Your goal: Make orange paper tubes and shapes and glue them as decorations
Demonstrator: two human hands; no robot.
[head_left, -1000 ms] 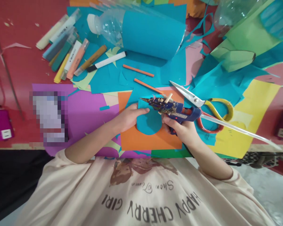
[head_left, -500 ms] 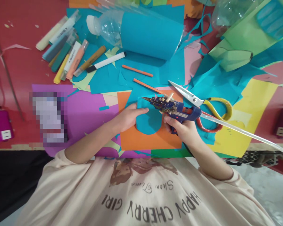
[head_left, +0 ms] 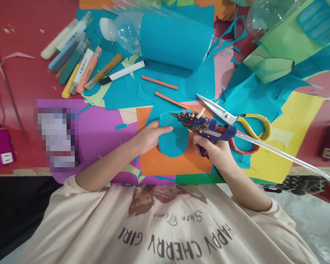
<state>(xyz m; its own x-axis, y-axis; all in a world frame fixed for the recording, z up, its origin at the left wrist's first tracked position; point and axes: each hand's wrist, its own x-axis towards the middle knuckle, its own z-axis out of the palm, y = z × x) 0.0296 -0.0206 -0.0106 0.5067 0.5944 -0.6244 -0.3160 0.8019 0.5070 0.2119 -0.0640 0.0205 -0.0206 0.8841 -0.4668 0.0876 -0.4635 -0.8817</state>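
My right hand [head_left: 214, 148] grips a blue hot glue gun [head_left: 209, 127], its metal nozzle pointing left over a rounded teal paper cutout [head_left: 172, 141]. A clear glue stick [head_left: 280, 156] trails out of the gun's back toward the right. My left hand [head_left: 150, 136] rests on the cutout's left edge, fingers stretched toward the nozzle and pressing the paper onto an orange sheet [head_left: 176, 163]. The nozzle tip hovers just above the cutout's upper edge.
Scissors [head_left: 231, 119] with yellow and red handles lie just behind the gun. A plastic bottle [head_left: 159, 35] wrapped in teal paper lies at the back. Several markers [head_left: 77, 60], two orange pencils [head_left: 161, 82] and many coloured paper sheets cover the red table [head_left: 24, 77].
The glue gun and my right hand have shifted slightly to the right. My left hand stays on the teal cutout.
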